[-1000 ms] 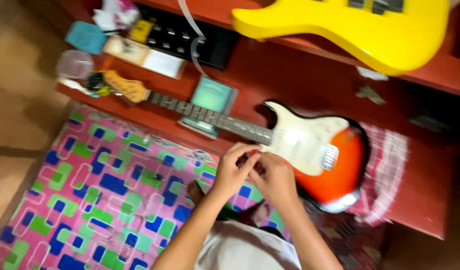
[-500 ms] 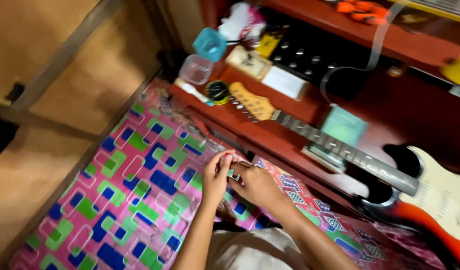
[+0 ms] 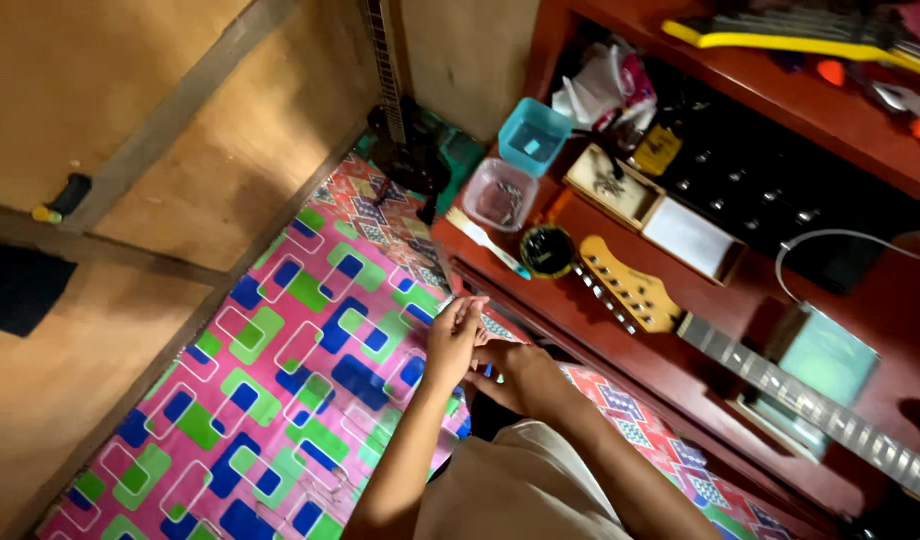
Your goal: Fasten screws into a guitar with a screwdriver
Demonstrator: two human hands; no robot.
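Left hand (image 3: 454,338): fingers pinched on a thin guitar string (image 3: 442,283), just off the counter's front edge.
Right hand (image 3: 515,372): curled beside the left, touching it; what it grips I cannot tell.
Counter (image 3: 620,350): red, its edge just beyond the hands; a guitar headstock (image 3: 628,290) lies near.
Open room: patterned floor mat (image 3: 280,380) spreads left.

Two hands, left (image 3: 452,340) and right (image 3: 520,375); two plastic tubs, teal (image 3: 533,135) and clear (image 3: 498,193); one guitar headstock (image 3: 628,285).
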